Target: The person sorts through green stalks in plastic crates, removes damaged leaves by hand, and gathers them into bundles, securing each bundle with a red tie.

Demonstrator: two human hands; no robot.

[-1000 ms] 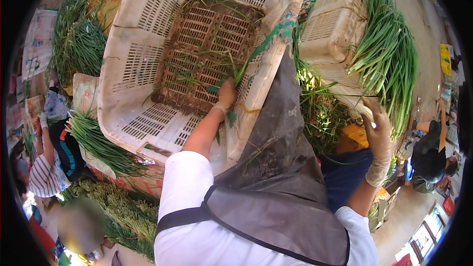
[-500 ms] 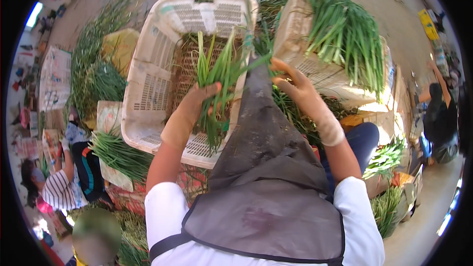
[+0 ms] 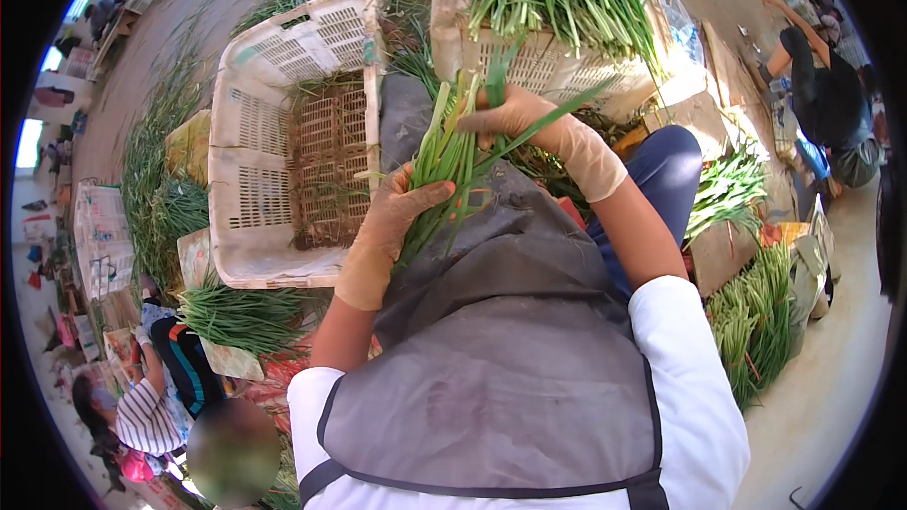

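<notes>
My left hand [image 3: 392, 212], in a pale thin glove, is closed around a bunch of garlic chives [image 3: 442, 146] over my lap. The pale stem ends point up and the green leaves hang below the hand. My right hand [image 3: 515, 120], gloved too, has its fingers at the upper right side of the bunch, closed on a few green blades; its fingertips are slightly blurred. One long leaf slants up to the right across the right wrist. Left of the bunch is a white plastic crate [image 3: 255, 269], with soil and scraps on its bottom.
A pile of garlic chives [image 3: 567, 0] lies on an upturned-looking pale crate [image 3: 539, 57] ahead. Heaps of greens [image 3: 156, 198] are at left, with more bundles [image 3: 746, 321] at right. A dark apron [image 3: 491, 368] covers my lap. Other people [image 3: 151, 416] sit at both sides.
My left hand has brought the bunch from over the white crate to above my lap. My right hand, earlier apart with spread fingers, has come in to the bunch. The view has turned right.
</notes>
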